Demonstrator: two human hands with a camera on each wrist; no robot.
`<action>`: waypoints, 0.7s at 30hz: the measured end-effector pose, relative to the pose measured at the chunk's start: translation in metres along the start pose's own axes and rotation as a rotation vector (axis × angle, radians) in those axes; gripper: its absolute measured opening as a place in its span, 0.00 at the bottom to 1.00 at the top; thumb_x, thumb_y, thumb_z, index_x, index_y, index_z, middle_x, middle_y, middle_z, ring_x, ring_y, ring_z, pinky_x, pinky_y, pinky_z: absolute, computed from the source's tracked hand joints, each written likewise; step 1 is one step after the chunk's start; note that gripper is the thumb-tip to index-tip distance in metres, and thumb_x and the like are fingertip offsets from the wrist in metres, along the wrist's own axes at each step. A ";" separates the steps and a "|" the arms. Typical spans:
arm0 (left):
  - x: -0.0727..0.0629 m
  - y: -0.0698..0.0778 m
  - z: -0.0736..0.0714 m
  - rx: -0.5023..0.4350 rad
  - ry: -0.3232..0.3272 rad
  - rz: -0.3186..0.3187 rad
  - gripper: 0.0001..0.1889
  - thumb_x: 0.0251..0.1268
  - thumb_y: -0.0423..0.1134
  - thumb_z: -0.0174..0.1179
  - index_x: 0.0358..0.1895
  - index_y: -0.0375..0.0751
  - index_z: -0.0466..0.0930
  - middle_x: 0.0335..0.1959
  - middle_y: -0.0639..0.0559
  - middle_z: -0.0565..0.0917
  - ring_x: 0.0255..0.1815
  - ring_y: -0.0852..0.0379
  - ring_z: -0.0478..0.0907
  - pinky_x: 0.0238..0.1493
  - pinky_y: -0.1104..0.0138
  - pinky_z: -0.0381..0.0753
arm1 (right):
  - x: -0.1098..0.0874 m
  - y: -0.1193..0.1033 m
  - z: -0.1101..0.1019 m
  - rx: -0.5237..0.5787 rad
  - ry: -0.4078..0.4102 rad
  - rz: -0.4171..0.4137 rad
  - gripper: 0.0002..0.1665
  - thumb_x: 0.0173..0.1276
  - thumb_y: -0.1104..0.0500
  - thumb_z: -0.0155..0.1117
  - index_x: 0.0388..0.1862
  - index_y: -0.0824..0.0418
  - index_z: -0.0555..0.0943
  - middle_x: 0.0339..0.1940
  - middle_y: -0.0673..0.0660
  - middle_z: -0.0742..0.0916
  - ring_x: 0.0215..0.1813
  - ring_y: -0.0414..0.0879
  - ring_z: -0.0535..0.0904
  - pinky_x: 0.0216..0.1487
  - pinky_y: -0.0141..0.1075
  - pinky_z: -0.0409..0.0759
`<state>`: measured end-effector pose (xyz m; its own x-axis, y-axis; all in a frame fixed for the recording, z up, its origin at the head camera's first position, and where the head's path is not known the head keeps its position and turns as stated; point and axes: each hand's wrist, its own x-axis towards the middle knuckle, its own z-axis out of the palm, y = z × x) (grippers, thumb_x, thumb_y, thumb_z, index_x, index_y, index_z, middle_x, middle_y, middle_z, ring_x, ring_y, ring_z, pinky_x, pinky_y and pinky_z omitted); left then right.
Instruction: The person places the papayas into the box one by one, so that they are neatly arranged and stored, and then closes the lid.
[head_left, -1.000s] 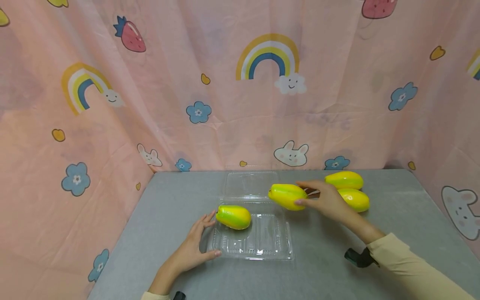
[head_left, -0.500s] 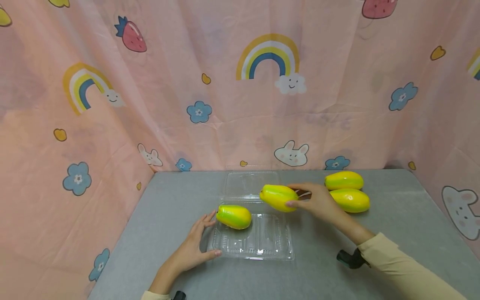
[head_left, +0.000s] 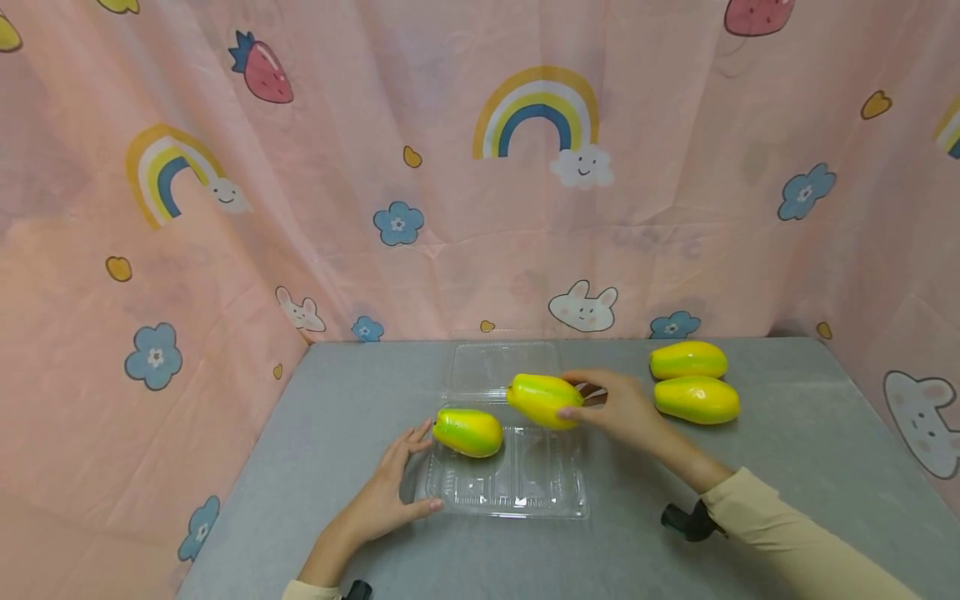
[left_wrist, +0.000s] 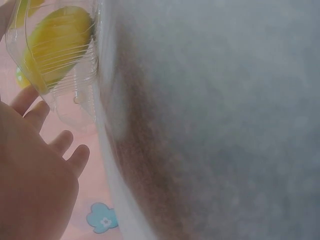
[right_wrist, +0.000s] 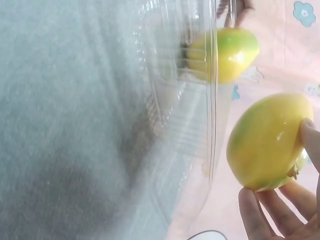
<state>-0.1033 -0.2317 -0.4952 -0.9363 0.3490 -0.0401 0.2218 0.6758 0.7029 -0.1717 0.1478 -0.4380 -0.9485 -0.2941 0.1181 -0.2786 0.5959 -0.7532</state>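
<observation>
My right hand (head_left: 615, 406) grips a yellow-green papaya (head_left: 544, 401) by its right end, thumb on the near side and fingers on the far side. It is held above the back of a clear plastic clamshell box (head_left: 525, 492), whose lid (head_left: 501, 367) lies folded back. A second papaya (head_left: 468, 432) lies in the left part of the box. Along the box's left side rests my left hand (head_left: 378, 500), thumb and fingers spread. In the left wrist view, fingertips (left_wrist: 31, 95) of that hand meet the clear wall. The right wrist view shows the held papaya (right_wrist: 267, 142) raised beyond the box rim.
Two more papayas, a far one (head_left: 688, 361) and a near one (head_left: 697, 400), lie side by side at the back right of the grey table (head_left: 637, 550). A pink patterned curtain (head_left: 465, 267) hangs behind the table and along its sides.
My right hand has carried its papaya leftward and slightly nearer, from beside the box to over its back part. My left hand and the papaya in the box have stayed in place.
</observation>
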 end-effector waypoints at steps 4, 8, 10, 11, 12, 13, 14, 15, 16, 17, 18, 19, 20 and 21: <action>0.000 0.001 -0.001 -0.007 -0.002 0.000 0.47 0.51 0.61 0.72 0.74 0.58 0.58 0.83 0.61 0.46 0.84 0.41 0.40 0.73 0.31 0.54 | 0.000 -0.003 0.003 -0.011 -0.004 -0.032 0.36 0.58 0.42 0.74 0.63 0.55 0.79 0.57 0.55 0.86 0.50 0.47 0.82 0.53 0.43 0.86; -0.001 0.001 -0.001 -0.011 -0.003 0.002 0.46 0.51 0.62 0.72 0.72 0.59 0.59 0.83 0.63 0.46 0.84 0.41 0.39 0.73 0.31 0.53 | -0.001 -0.005 0.006 -0.003 -0.015 -0.033 0.36 0.57 0.42 0.75 0.62 0.55 0.80 0.56 0.54 0.86 0.49 0.46 0.82 0.53 0.43 0.86; -0.001 0.001 -0.001 -0.014 -0.005 0.001 0.46 0.51 0.62 0.72 0.72 0.58 0.59 0.83 0.63 0.46 0.84 0.42 0.39 0.74 0.31 0.52 | -0.001 -0.005 0.008 0.012 -0.020 -0.026 0.36 0.57 0.42 0.75 0.62 0.56 0.80 0.56 0.55 0.86 0.49 0.47 0.82 0.53 0.44 0.86; -0.001 0.001 -0.001 -0.015 -0.004 -0.001 0.46 0.50 0.62 0.72 0.72 0.58 0.59 0.83 0.63 0.46 0.84 0.42 0.39 0.74 0.31 0.52 | -0.002 -0.005 0.008 0.019 -0.023 -0.023 0.36 0.57 0.42 0.75 0.62 0.56 0.80 0.56 0.55 0.86 0.49 0.47 0.82 0.53 0.45 0.86; -0.001 0.001 -0.001 -0.016 -0.003 -0.003 0.46 0.50 0.62 0.72 0.72 0.58 0.59 0.83 0.63 0.46 0.84 0.42 0.39 0.74 0.31 0.52 | -0.001 -0.005 0.009 0.024 -0.024 -0.022 0.36 0.56 0.42 0.75 0.62 0.56 0.80 0.55 0.55 0.86 0.49 0.48 0.82 0.54 0.46 0.86; 0.000 0.001 -0.001 -0.015 -0.002 -0.006 0.46 0.50 0.62 0.72 0.72 0.59 0.59 0.83 0.64 0.46 0.84 0.42 0.39 0.73 0.31 0.52 | -0.001 -0.005 0.010 0.028 -0.025 -0.021 0.36 0.56 0.42 0.75 0.62 0.56 0.80 0.55 0.56 0.86 0.49 0.48 0.82 0.54 0.47 0.86; 0.000 0.001 -0.001 -0.016 -0.002 -0.009 0.46 0.50 0.62 0.72 0.72 0.59 0.59 0.83 0.64 0.46 0.84 0.42 0.39 0.74 0.31 0.52 | -0.001 -0.005 0.011 0.037 -0.025 -0.019 0.36 0.56 0.42 0.76 0.61 0.56 0.80 0.55 0.56 0.86 0.49 0.48 0.82 0.54 0.47 0.86; 0.000 0.001 -0.001 -0.017 -0.001 -0.012 0.46 0.49 0.62 0.72 0.72 0.60 0.59 0.83 0.64 0.46 0.84 0.42 0.39 0.73 0.31 0.52 | -0.001 -0.005 0.012 0.043 -0.025 -0.020 0.36 0.55 0.43 0.76 0.61 0.56 0.81 0.55 0.56 0.86 0.49 0.48 0.83 0.54 0.48 0.86; 0.000 0.001 0.000 -0.017 0.001 -0.015 0.46 0.49 0.62 0.72 0.72 0.60 0.59 0.83 0.64 0.46 0.84 0.42 0.39 0.73 0.31 0.52 | -0.001 -0.004 0.013 0.045 -0.025 -0.020 0.36 0.55 0.43 0.76 0.61 0.56 0.81 0.56 0.56 0.86 0.49 0.48 0.83 0.54 0.48 0.86; 0.000 0.001 0.000 -0.017 0.002 -0.016 0.46 0.49 0.62 0.72 0.72 0.61 0.59 0.83 0.64 0.46 0.84 0.42 0.39 0.73 0.30 0.52 | -0.001 -0.003 0.014 0.043 -0.025 -0.022 0.37 0.55 0.42 0.76 0.61 0.56 0.81 0.56 0.56 0.86 0.49 0.48 0.83 0.54 0.47 0.86; 0.000 0.001 0.000 -0.018 0.003 -0.016 0.46 0.49 0.62 0.72 0.72 0.61 0.59 0.83 0.64 0.46 0.84 0.42 0.39 0.73 0.30 0.52 | -0.001 -0.003 0.015 0.042 -0.026 -0.023 0.37 0.55 0.42 0.76 0.61 0.55 0.81 0.56 0.55 0.86 0.49 0.47 0.83 0.54 0.47 0.86; 0.000 0.001 0.000 -0.019 0.003 -0.015 0.46 0.49 0.62 0.72 0.72 0.61 0.59 0.83 0.64 0.46 0.84 0.42 0.39 0.73 0.30 0.52 | -0.001 -0.002 0.016 0.042 -0.028 -0.025 0.36 0.55 0.42 0.76 0.61 0.55 0.81 0.57 0.55 0.86 0.49 0.47 0.83 0.53 0.46 0.86; 0.000 0.000 0.000 -0.019 0.004 -0.014 0.46 0.49 0.62 0.72 0.72 0.61 0.59 0.83 0.64 0.46 0.84 0.42 0.39 0.73 0.30 0.52 | -0.002 -0.001 0.017 0.041 -0.028 -0.025 0.36 0.55 0.42 0.76 0.61 0.55 0.81 0.57 0.55 0.86 0.50 0.47 0.83 0.53 0.45 0.86; 0.000 0.000 0.000 -0.018 0.005 -0.012 0.46 0.49 0.62 0.72 0.72 0.61 0.59 0.83 0.64 0.46 0.84 0.42 0.39 0.73 0.30 0.52 | -0.002 -0.001 0.017 0.038 -0.029 -0.026 0.36 0.55 0.42 0.76 0.61 0.54 0.81 0.57 0.55 0.86 0.50 0.47 0.83 0.53 0.44 0.86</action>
<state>-0.1029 -0.2316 -0.4956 -0.9402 0.3377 -0.0453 0.2054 0.6679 0.7153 -0.1671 0.1346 -0.4487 -0.9361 -0.3309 0.1196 -0.2965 0.5589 -0.7744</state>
